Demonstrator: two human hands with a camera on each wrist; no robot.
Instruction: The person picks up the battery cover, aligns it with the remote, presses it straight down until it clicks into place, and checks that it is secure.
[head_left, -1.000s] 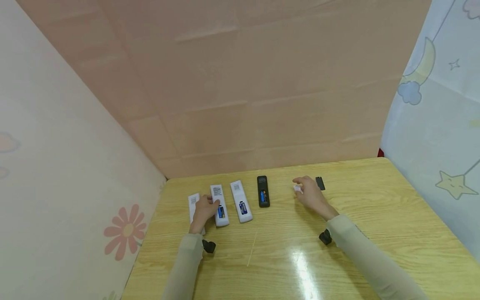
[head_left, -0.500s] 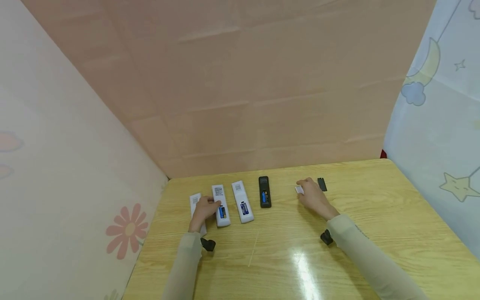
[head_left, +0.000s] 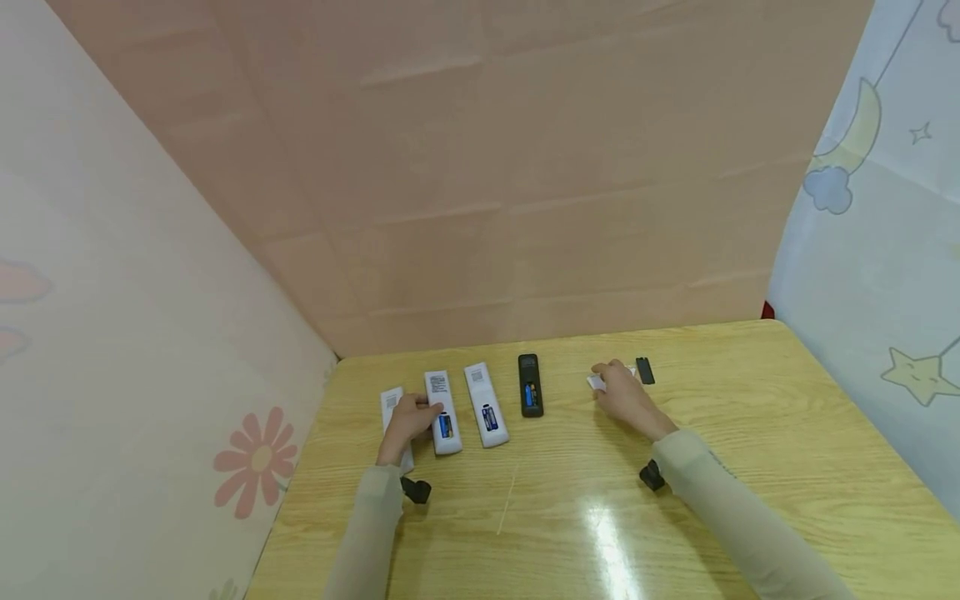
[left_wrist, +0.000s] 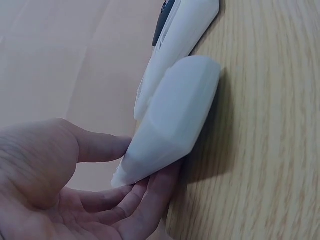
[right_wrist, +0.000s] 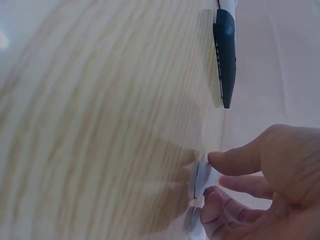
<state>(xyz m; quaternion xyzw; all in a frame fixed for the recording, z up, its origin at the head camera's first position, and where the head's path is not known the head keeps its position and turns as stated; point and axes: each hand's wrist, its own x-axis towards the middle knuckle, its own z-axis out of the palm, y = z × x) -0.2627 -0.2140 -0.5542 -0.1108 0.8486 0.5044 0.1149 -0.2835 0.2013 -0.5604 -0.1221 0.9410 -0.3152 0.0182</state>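
My left hand grips a white remote control by its sides, thumb on one side and fingers on the other. The remote lies back up, with its battery bay uncovered and a blue battery showing. In the left wrist view, the white remote has its rounded end toward the camera. My right hand pinches a small white battery cover at the table's surface. The right wrist view shows the thumb and fingertips at this cover, with another pale piece beside it, partly hidden by the fingers.
Another white remote lies left, partly under my left hand. To the right lie a white remote and a black remote, both with batteries exposed. A black battery cover lies beyond my right hand. Fabric walls border the wooden table.
My right hand has lowered the white battery cover from a tilted position to the tabletop. A second white piece now shows behind that hand. My left hand keeps its grip on the remote.
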